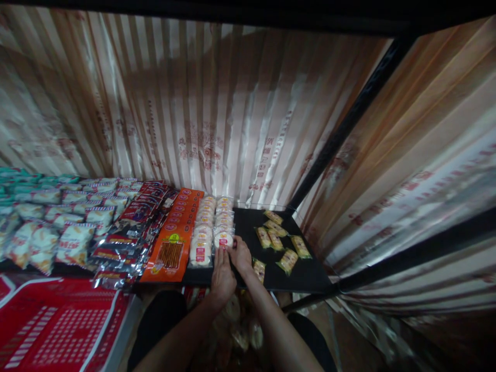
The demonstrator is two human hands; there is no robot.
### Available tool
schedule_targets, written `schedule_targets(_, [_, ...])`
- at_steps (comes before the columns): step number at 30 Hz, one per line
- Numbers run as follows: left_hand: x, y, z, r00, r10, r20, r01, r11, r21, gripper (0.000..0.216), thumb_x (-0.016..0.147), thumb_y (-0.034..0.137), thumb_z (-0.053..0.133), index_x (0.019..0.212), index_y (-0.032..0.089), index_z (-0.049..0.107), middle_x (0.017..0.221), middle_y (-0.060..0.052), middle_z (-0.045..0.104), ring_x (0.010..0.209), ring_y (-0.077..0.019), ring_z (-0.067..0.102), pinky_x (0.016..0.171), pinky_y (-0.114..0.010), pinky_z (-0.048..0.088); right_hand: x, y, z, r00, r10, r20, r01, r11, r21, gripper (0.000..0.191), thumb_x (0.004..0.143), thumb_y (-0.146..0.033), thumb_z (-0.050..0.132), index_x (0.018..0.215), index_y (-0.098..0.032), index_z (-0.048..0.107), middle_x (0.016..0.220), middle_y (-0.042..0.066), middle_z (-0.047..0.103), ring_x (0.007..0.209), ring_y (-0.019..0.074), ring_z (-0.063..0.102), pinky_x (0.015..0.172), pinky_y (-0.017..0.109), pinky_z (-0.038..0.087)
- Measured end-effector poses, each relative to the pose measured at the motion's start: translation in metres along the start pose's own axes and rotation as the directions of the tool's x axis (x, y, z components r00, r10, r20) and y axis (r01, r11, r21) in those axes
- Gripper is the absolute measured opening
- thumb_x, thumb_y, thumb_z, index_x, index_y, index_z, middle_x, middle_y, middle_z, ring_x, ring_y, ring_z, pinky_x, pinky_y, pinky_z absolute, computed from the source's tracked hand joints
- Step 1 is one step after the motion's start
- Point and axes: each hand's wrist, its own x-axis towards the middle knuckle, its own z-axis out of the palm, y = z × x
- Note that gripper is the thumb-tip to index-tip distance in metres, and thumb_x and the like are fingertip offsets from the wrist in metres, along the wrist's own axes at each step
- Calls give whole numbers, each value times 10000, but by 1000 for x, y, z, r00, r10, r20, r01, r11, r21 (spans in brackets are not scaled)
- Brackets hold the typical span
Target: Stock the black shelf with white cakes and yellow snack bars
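A clear packet of round white crackers [223, 241] with a red label lies at the near end of the right-hand of two cracker rows. My left hand [223, 279] has its fingers pressed together at the packet's near edge. From the right, my right hand [241, 256] grips the same packet's side with bent fingers. The neighbouring row of cracker packets [200, 248] stands just left of my fingers. Right of my hands, several small yellow packets [275, 239] lie scattered on the black shelf [244, 219].
Left of the crackers are orange snack packs [170, 248], dark shiny packs [132, 222] and many white bags [75, 243]. A red basket [58, 325] stands at lower left. A dark metal post [349, 119] rises at the right, before a pleated sheet [201, 103].
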Motion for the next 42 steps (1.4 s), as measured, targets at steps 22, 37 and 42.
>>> schedule_targets(22, [-3, 0, -7, 996, 50, -73, -53, 998, -37, 494, 803, 124, 314, 1275, 41, 433, 1448, -145, 308, 1379, -224, 156, 1128, -384, 214, -38, 1, 1, 985, -42, -165, 73, 980, 184, 417, 783, -143, 404, 1184, -100, 508, 1092, 150, 563, 873, 178, 576, 825, 303, 458])
schedule_targets(37, [-115, -37, 24, 986, 62, 155, -70, 996, 48, 427, 776, 147, 357, 1155, 143, 554, 1231, -117, 554, 1211, -239, 435, 1066, -404, 292, -165, 68, 24, 995, -47, 84, 39, 995, 88, 375, 800, -143, 357, 1072, -163, 614, 1029, 110, 652, 999, 210, 583, 939, 362, 410])
schedule_targets(42, [-110, -41, 31, 960, 12, 279, -11, 1000, -4, 588, 729, 101, 385, 1315, 139, 412, 1333, -113, 487, 1315, -234, 323, 1120, -396, 198, -153, 77, 40, 980, -39, 195, 21, 996, 91, 459, 771, -173, 451, 1221, -173, 537, 1111, 114, 641, 1058, 208, 574, 971, 341, 384])
